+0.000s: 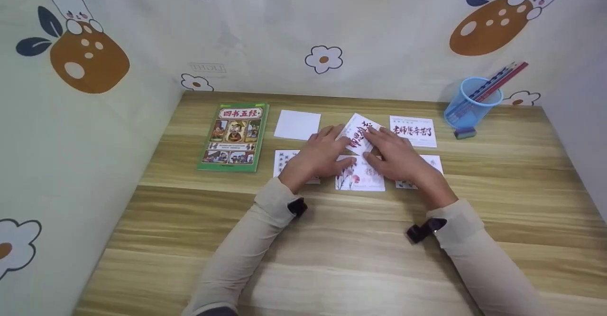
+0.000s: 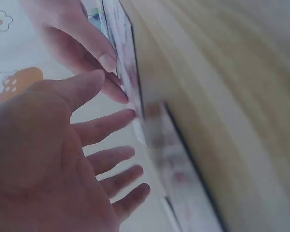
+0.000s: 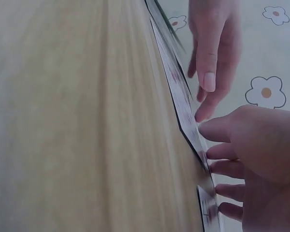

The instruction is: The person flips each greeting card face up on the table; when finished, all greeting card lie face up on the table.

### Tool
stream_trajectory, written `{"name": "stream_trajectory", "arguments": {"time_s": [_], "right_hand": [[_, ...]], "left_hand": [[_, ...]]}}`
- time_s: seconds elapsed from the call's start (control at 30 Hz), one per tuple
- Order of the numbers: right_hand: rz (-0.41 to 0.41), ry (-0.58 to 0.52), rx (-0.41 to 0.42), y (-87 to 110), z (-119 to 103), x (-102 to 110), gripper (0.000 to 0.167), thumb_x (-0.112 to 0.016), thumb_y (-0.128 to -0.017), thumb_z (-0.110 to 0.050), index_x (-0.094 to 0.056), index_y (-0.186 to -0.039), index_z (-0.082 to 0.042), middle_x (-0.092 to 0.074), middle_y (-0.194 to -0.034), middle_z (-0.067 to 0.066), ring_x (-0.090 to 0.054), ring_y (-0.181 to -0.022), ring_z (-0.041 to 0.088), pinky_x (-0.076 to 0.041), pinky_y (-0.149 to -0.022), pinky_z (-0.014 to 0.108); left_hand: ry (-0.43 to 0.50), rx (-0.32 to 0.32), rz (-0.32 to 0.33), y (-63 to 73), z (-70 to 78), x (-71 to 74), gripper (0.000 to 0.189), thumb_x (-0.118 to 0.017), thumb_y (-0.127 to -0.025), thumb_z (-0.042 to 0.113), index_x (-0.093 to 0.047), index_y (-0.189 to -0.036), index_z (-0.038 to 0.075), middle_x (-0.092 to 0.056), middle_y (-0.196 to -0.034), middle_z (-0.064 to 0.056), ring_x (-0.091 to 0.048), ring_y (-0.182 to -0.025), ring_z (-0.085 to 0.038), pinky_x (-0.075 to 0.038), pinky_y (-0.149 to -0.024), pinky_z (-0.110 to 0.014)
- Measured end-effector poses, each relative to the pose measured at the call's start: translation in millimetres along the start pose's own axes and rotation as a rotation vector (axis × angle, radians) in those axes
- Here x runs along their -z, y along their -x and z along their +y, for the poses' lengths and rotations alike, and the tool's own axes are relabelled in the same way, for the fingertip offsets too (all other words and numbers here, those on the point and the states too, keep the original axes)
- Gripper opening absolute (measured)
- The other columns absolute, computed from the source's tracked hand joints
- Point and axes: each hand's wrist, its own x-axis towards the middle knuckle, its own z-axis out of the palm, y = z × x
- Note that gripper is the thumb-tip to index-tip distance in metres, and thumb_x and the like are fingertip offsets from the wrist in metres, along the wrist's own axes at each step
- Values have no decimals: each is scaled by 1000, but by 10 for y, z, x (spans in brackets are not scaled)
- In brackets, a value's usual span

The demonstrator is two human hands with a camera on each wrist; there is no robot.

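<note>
My left hand point(image 1: 325, 152) and right hand point(image 1: 393, 152) lie either side of a white card point(image 1: 356, 128) with dark red Chinese writing, turned at an angle on the table. Fingertips of both touch its edges, the fingers fairly straight. Just below it, a card with pink flowers point(image 1: 360, 181) is partly covered by the thumbs. A card point(image 1: 282, 160) with small writing sits partly under my left wrist; another card point(image 1: 435, 163) is half hidden by the right one. In the right wrist view, the right hand's fingers point(image 3: 227, 169) reach along the card edges.
A blank white card point(image 1: 297, 125) lies upper left of the hands, and a card with red writing point(image 1: 412, 133) upper right. The green-edged book point(image 1: 234, 138) is further left. At back right stand a blue cup point(image 1: 467, 112) of pencils and a small dark block point(image 1: 464, 133).
</note>
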Motion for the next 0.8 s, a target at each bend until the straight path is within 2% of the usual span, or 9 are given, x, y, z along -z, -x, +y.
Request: {"name": "stream_trajectory", "arguments": {"time_s": [0.17, 0.23, 0.33, 0.5, 0.67, 0.8], "right_hand": [[5, 0, -27, 7, -16, -8, 66, -54, -111, -39, -39, -167, -6, -31, -177, 18, -26, -165, 44, -23, -128, 73], [14, -12, -30, 6, -20, -9, 63, -53, -112, -36, -41, -164, -3, -31, -177, 21, -28, -164, 43, -24, -128, 71], [16, -20, -26, 8, -28, -3, 59, -54, -111, -32, -43, -161, -2, -35, -174, 24, -31, -163, 43, -25, -126, 69], [7, -25, 10, 31, -62, 17, 61, -63, -108, -36, -49, -159, -6, -49, -166, 19, -40, -158, 41, -29, -122, 68], [9, -11, 74, 31, -95, 23, 62, -69, -105, -42, -57, -156, -9, -55, -163, 15, -44, -156, 38, -32, -121, 69], [2, 11, 87, 27, -111, 19, 63, -70, -104, -42, -57, -156, -8, -52, -165, 16, -42, -157, 38, -33, -121, 70]], "left_hand": [[-88, -50, -47, 21, 123, -11, 61, -53, -111, 53, -49, -163, 21, -38, -176, -8, -34, -164, -29, -33, -131, -59], [-89, -33, -61, 25, 134, -23, 65, -49, -111, 57, -47, -164, 20, -38, -176, -6, -34, -164, -28, -33, -131, -60], [-94, 24, -64, 28, 106, -33, 72, -47, -110, 62, -42, -167, 18, -33, -178, -8, -28, -167, -30, -30, -133, -59], [-125, 76, -51, 18, 27, -46, 84, -57, -106, 63, -35, -170, 13, -27, -179, -15, -22, -168, -35, -29, -134, -57], [-110, 80, -32, 5, -4, -47, 86, -58, -106, 62, -33, -170, 12, -26, -179, -18, -22, -168, -37, -30, -133, -59], [-68, 39, -39, -4, 7, -58, 84, -60, -105, 60, -34, -170, 15, -23, -180, -18, -19, -169, -36, -29, -133, -59]]}}
